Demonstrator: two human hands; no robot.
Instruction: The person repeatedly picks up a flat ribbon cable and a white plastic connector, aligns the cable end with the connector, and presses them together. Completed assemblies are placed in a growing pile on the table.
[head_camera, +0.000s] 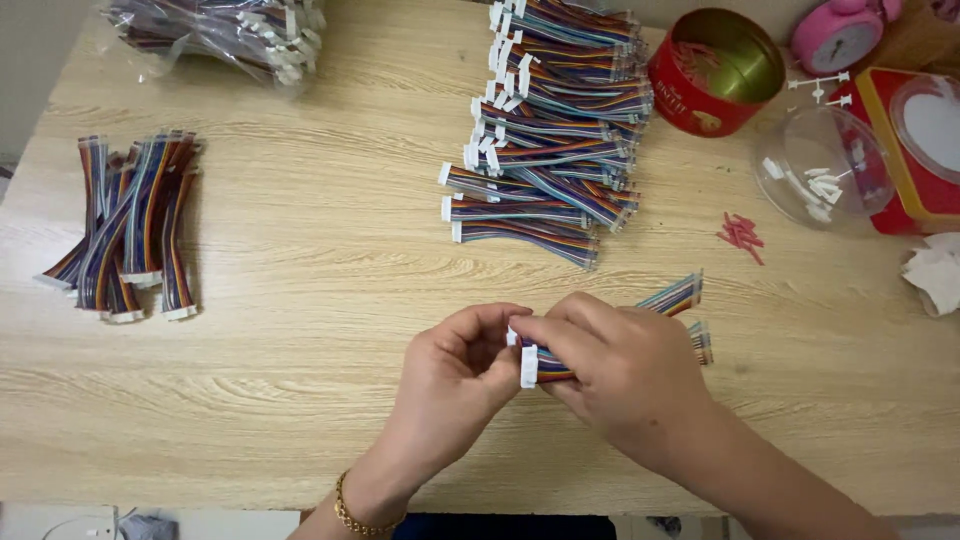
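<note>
Both hands meet over front middle of wooden desk (300, 230). Right hand (620, 375) grips short rainbow ribbon cables (545, 362), fingers closed around bundle; loose ends (680, 295) fan out behind knuckles. Left hand (455, 375) pinches white connector (528, 366) at bundle's near end, thumb and forefinger pressed together on it. Stack of same cables (545, 140) lies further back at centre, smaller pile (130, 225) at left, bagged cables (220, 30) at rear left. Red tin (715, 70), clear bowl of white plastic parts (825, 165), and small red pieces (742, 235) at right.
</note>
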